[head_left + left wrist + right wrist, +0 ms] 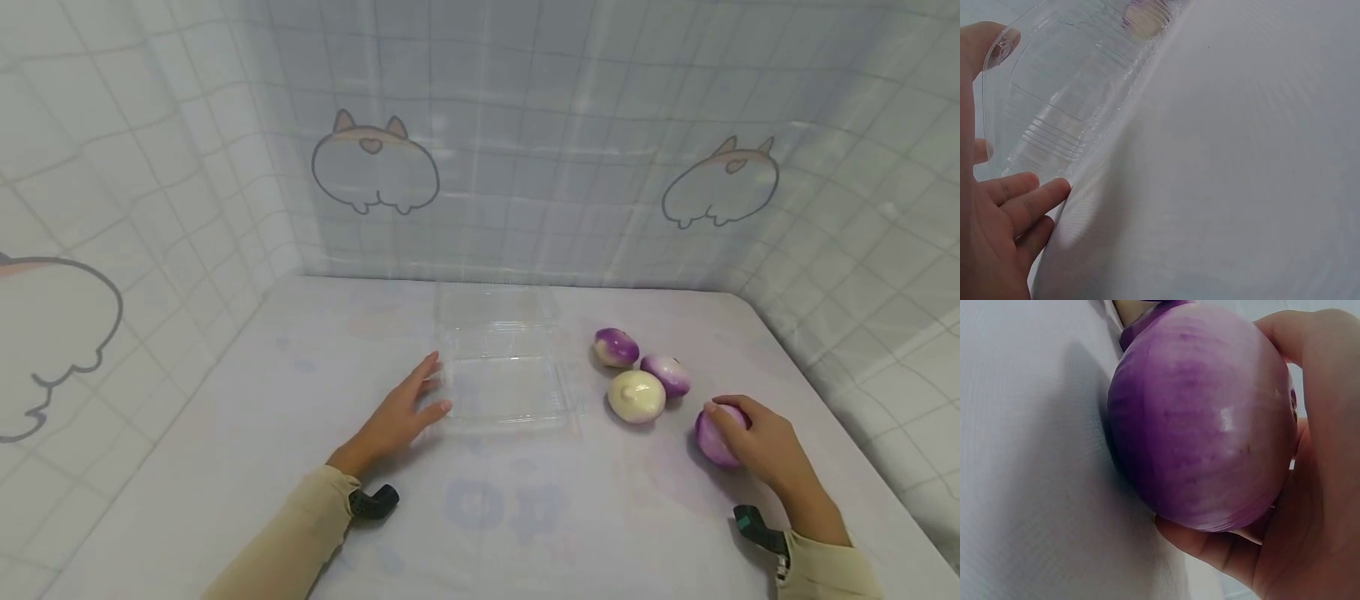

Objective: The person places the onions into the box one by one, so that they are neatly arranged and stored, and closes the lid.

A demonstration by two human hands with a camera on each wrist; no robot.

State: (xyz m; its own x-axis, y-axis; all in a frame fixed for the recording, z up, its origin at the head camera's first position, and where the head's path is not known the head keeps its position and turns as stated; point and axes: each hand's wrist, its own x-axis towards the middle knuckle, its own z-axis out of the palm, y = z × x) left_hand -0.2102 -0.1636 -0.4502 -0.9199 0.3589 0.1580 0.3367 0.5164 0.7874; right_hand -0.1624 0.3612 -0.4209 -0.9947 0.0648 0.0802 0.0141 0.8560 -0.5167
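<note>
The right hand point(772, 446) curls thumb and fingers round a purple onion point(716, 437) at the table's right; the left hand point(397, 414), fingers spread and holding nothing, lies at the near-left edge of an open clear plastic clamshell point(506, 389), contact unclear; three more onions point(636, 398) cluster between; the tablecloth's pale-blue print point(474, 504) is too faint to read.

Wears a plain beige cloth left sleeve point(288, 533) and a matching beige cloth right sleeve point(828, 571), plus a black, bent left wrist camera point(373, 503) and a similar black, bent right wrist camera point(761, 530) marked teal-green.
</note>
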